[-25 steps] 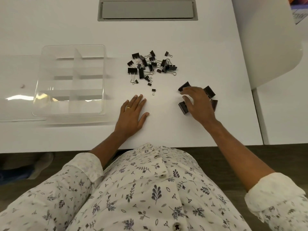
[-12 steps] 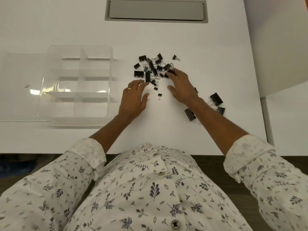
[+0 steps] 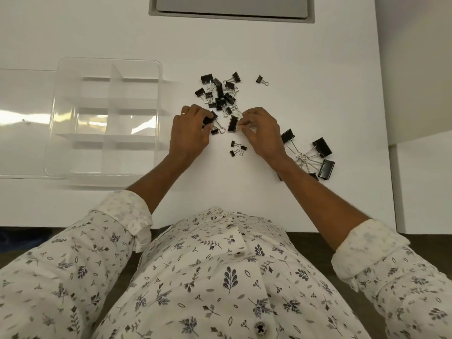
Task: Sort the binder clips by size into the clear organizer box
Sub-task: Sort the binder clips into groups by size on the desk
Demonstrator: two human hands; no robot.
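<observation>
A heap of black binder clips (image 3: 221,92) of mixed sizes lies on the white table. My left hand (image 3: 189,133) has its fingers curled round a medium clip (image 3: 209,119) at the heap's near edge. My right hand (image 3: 263,132) pinches the wire handle of another medium clip (image 3: 232,123). Three tiny clips (image 3: 237,148) lie between my wrists. Several large clips (image 3: 315,155) sit in a group right of my right forearm. The clear organizer box (image 3: 105,116), with its divided compartments holding nothing, stands to the left.
The box's clear lid (image 3: 24,123) lies under and left of the box. A grey recessed cable hatch (image 3: 232,7) is at the table's far edge. A white panel (image 3: 415,69) borders the table on the right. One small clip (image 3: 261,80) lies apart.
Both hands closed in on the near edge of the heap and each took hold of a medium clip. Two more tiny clips now lie by the single one between my wrists.
</observation>
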